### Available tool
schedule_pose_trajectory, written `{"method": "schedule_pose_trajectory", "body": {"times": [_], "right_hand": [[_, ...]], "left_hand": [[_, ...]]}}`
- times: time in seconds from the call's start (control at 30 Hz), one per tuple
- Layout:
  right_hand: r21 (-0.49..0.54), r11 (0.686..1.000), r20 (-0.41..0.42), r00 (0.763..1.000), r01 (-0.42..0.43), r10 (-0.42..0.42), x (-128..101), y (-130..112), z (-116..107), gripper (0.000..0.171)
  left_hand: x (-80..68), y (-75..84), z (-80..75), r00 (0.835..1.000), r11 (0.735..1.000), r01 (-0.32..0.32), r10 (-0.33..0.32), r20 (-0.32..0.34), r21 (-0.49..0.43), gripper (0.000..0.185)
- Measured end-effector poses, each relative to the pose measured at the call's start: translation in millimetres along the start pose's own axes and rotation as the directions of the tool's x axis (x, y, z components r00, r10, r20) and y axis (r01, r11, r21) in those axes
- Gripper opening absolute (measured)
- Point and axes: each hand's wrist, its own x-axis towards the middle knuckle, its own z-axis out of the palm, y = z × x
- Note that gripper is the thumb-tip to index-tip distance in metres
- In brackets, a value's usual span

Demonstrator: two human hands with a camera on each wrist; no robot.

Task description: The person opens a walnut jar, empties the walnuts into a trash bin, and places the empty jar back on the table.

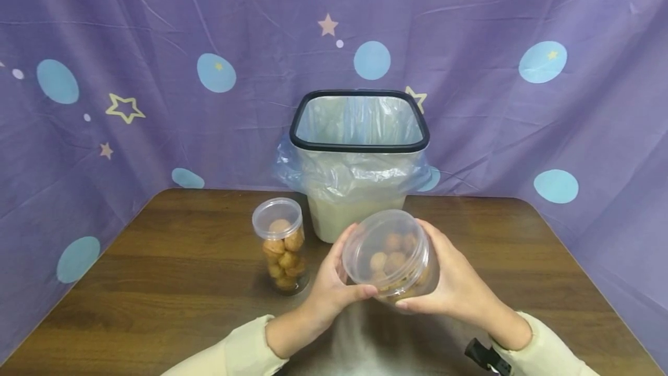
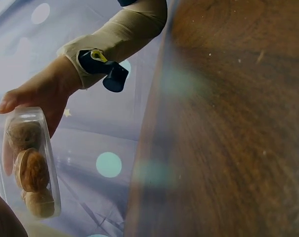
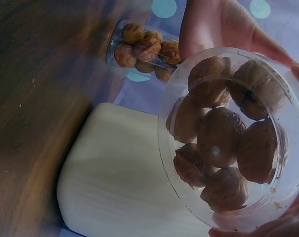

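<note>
We hold a clear plastic jar [image 1: 392, 257] of walnuts tipped on its side just above the tabletop [image 1: 172, 260], its lid toward us, our left hand [image 1: 329, 283] curled round the lid end with the thumb under the rim and our right hand [image 1: 451, 283] cupped round the base; we can read no label or writing on it. A second jar [image 1: 282, 245] of walnuts stands upright, lid on, just left of it. Behind both stands a cream bin [image 1: 359, 158] with a black rim and a clear liner, before a purple backdrop [image 1: 130, 74] of stars and dots.
</note>
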Motion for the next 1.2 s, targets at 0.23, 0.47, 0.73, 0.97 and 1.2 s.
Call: {"method": "schedule_pose_trajectory", "body": {"times": [0.23, 0.47, 0.73, 0.97, 1.2], "right_hand": [[-0.021, 1.0, 0.0, 1.0, 0.005, -0.005, -0.5, 2.8, -1.8, 0.117], [-0.03, 1.0, 0.003, 1.0, -0.002, 0.002, -2.2, 4.0, -6.9, 0.119], [-0.053, 0.999, -0.01, 1.0, -0.003, 0.002, -3.9, 8.5, -8.4, 0.119], [-0.095, 0.995, -0.025, 1.0, 0.007, -0.01, -5.2, 12.3, -12.3, 0.119], [-0.109, 0.994, -0.025, 1.0, 0.01, -0.013, -6.1, 14.9, -14.0, 0.121]], "left_hand": [[0.8, 1.8, -2.5, 1.0, 1.0, -0.018, 0.018, -0.012, 0.015, 0.111], [-0.6, 1.4, -6.4, 0.999, 0.999, -0.034, 0.034, -0.008, 0.011, 0.112], [-4.1, -0.7, -8.1, 0.999, 0.999, -0.041, 0.041, -0.002, 0.016, 0.113], [-8.9, -2.6, -10.8, 1.0, 1.0, 0.009, -0.009, 0.021, 0.002, 0.111], [-11.9, 1.1, -11.3, 0.998, 0.999, 0.042, -0.041, 0.049, -0.008, 0.108]]}}
